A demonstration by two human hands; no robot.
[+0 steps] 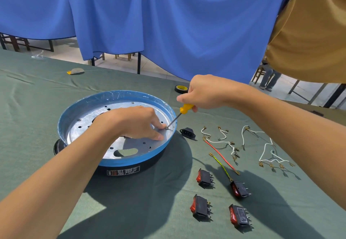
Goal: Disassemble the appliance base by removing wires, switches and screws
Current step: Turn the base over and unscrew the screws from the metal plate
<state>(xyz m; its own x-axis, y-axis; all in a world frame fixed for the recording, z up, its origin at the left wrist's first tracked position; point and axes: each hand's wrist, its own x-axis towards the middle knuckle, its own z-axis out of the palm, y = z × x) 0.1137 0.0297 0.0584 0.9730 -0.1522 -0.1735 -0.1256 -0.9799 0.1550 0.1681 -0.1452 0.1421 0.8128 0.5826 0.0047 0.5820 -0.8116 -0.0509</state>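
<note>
Wires and switches lie out on the worktop, so you're on screws: your right hand clamps the screwdriver, tip on a screw at the right rim of the base, left hand flat-fingered beside it; next, press and turn.

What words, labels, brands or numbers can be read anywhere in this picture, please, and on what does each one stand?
Rating label on the black side of the appliance base: rows of white and red print, too small to read.
Nearest right rocker switch: white markings on its black side, too blurred to read.
Nothing else shows any writing, so no text can be quoted.
</note>
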